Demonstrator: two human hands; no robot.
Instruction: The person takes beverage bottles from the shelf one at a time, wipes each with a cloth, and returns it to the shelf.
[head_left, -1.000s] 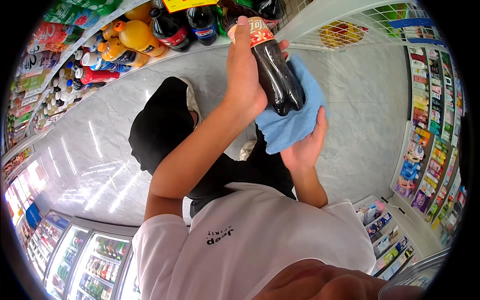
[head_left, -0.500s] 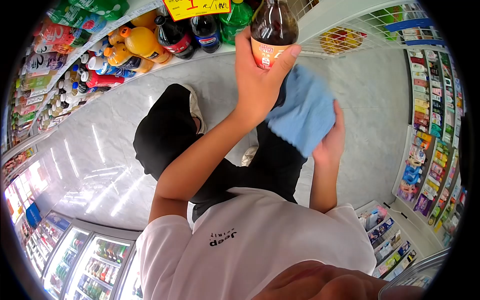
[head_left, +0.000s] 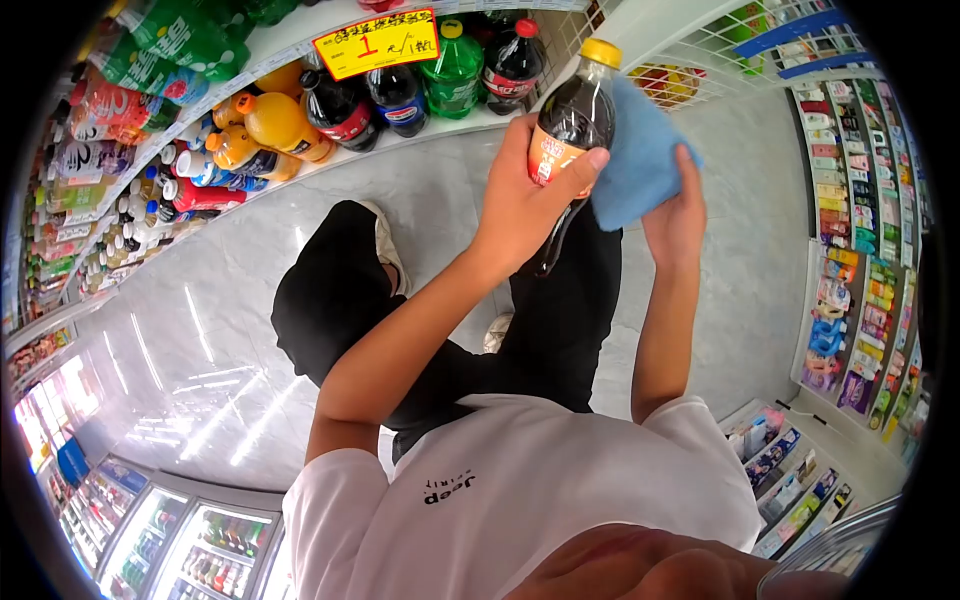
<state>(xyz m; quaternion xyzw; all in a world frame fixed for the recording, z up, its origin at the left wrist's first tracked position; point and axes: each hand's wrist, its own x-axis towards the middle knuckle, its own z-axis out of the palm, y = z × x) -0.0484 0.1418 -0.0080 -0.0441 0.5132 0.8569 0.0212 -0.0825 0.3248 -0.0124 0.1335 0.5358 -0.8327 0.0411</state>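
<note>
My left hand (head_left: 520, 195) is wrapped around a plastic bottle of dark soda (head_left: 583, 108). The bottle has a yellow cap and an orange label and tilts to the right. In my right hand (head_left: 676, 220) is a light blue cloth (head_left: 640, 155), gripped at its right edge. The cloth lies along the bottle's right side, partly behind it; whether they touch I cannot tell.
A drinks shelf (head_left: 420, 135) with several bottles and a yellow price sign (head_left: 377, 44) runs across the top left. White wire racks (head_left: 690, 70) stand top right, product shelves (head_left: 845, 220) at right. Glass-door fridges (head_left: 210, 550) stand lower left.
The bottle has come down and right, so its yellow cap now shows. My right hand has moved up with the cloth, closer to the bottle's upper part. The shelf has shifted in view.
</note>
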